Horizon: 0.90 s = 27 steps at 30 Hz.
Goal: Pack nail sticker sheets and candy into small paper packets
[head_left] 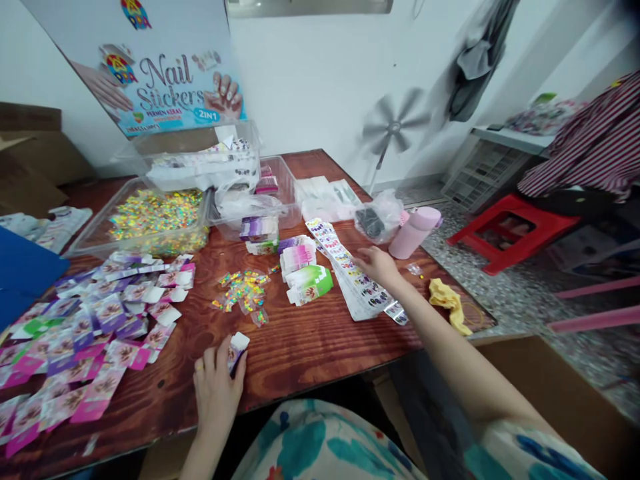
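Observation:
Near the front edge of the table, my left hand (219, 380) is closed around a small carton (237, 349) with its white flap raised. My right hand (376, 265) reaches over the long nail sticker sheets (345, 267), its fingers apart and the fingertips at the sheets' right edge. Between the hands lie a loose pile of small packets of coloured candy (243, 293) and stacks of flat cartons, pink (299, 257) and green (311, 283). Many more purple and pink cartons (107, 327) are heaped to the left.
A clear tub of candy packets (90, 230) stands at the back left, beside bins holding sticker sheets (200, 167). At the right are a pink bottle (414, 233), a plastic bag (383, 217) and a yellow cloth (449, 303). A fan (395, 125) and red stool (515, 223) stand beyond.

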### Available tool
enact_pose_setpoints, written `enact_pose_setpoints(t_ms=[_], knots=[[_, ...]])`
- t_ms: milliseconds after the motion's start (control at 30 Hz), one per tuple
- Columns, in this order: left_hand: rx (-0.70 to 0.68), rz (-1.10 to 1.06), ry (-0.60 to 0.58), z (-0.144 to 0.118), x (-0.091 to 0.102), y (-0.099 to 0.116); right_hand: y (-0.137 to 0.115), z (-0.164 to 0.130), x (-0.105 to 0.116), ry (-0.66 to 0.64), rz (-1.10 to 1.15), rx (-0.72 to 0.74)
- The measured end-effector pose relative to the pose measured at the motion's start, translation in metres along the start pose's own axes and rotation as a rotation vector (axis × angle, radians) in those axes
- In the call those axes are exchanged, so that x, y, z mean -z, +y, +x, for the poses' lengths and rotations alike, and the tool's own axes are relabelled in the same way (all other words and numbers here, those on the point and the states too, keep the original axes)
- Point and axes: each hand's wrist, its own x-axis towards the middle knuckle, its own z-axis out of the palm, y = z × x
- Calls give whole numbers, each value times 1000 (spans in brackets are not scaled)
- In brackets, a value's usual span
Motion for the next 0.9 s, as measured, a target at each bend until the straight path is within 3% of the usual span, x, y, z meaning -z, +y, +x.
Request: enact_pose_setpoints(t_ms=[200, 600, 900], knots=[[-19, 19, 3, 1, 2, 2, -16, 35, -15, -116, -98, -72], [-77, 85, 40, 0, -2, -1, -23, 32, -16, -32, -115, -177], [-82, 133, 34, 0, -2, 0, -28, 27, -15, -12, -107, -151]])
